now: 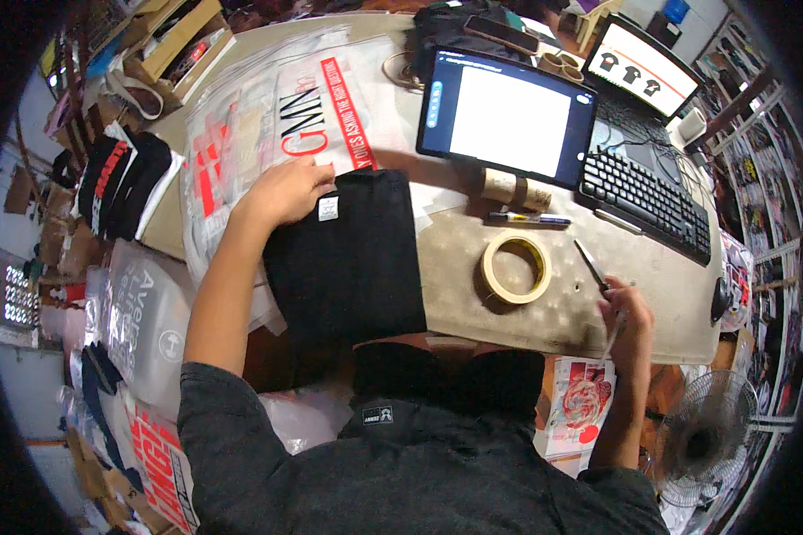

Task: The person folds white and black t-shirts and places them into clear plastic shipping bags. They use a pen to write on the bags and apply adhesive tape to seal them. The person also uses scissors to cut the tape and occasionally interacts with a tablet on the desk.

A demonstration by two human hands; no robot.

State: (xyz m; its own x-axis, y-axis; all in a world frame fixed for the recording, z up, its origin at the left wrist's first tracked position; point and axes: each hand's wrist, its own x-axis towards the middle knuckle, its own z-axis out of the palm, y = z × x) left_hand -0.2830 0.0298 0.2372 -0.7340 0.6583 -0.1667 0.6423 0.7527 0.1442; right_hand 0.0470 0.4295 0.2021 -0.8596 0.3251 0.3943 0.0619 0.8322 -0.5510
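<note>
My left hand (290, 192) rests at the top left corner of a folded black garment (348, 267). Its fingers are curled together on the cloth's edge, beside a small white label (328, 209). The garment hangs slightly over the table's near edge. At the right, my right hand (629, 312) is closed around the dark handle of a slim pointed blade (589, 259), whose tip points away and to the left. Whether this is a knife or closed scissors I cannot tell. A roll of cream masking tape (516, 267) lies between the hands, with a marker pen (528, 219) beyond it.
Clear plastic bags with printed pieces (241, 134) cover the table's left side. A tablet (509, 116), keyboard (642, 201) and laptop (642, 67) stand at the back right. Folded dark shirts (129, 183) sit at the left. A fan (705, 437) stands at the lower right.
</note>
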